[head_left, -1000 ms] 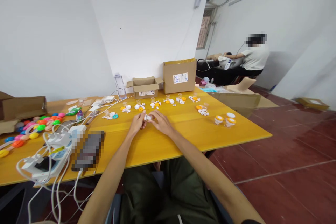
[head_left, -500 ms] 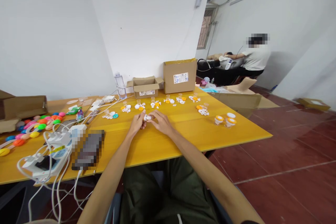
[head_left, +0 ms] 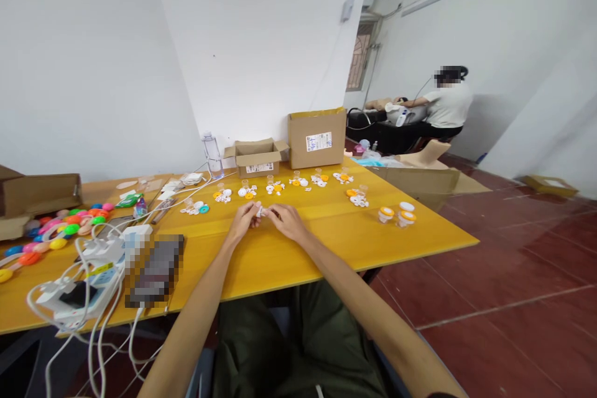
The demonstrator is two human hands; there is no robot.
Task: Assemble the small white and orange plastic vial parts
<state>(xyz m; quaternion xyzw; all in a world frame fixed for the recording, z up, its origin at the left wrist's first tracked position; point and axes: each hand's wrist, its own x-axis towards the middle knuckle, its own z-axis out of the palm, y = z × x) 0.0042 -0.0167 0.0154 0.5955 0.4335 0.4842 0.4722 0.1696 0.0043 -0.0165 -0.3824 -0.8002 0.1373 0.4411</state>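
Both my hands meet over the middle of the yellow table (head_left: 326, 242). My left hand (head_left: 243, 221) and my right hand (head_left: 285, 221) pinch a small white plastic piece (head_left: 262, 212) between their fingertips, just above the tabletop. Beyond them runs a row of small white and orange plastic parts (head_left: 275, 186) with tiny clear cups. Three small assembled pots with orange and white lids (head_left: 397, 214) stand to the right.
Two cardboard boxes (head_left: 317, 137) and a water bottle (head_left: 212, 154) stand at the table's far edge. Chargers, white cables (head_left: 88, 261) and colourful plastic balls (head_left: 60, 230) crowd the left side. Another person (head_left: 443, 106) sits at a far desk. Red tiled floor lies to the right.
My hands stay together on the small white piece, with the fingers shifted slightly around it. The camera has tilted a little.
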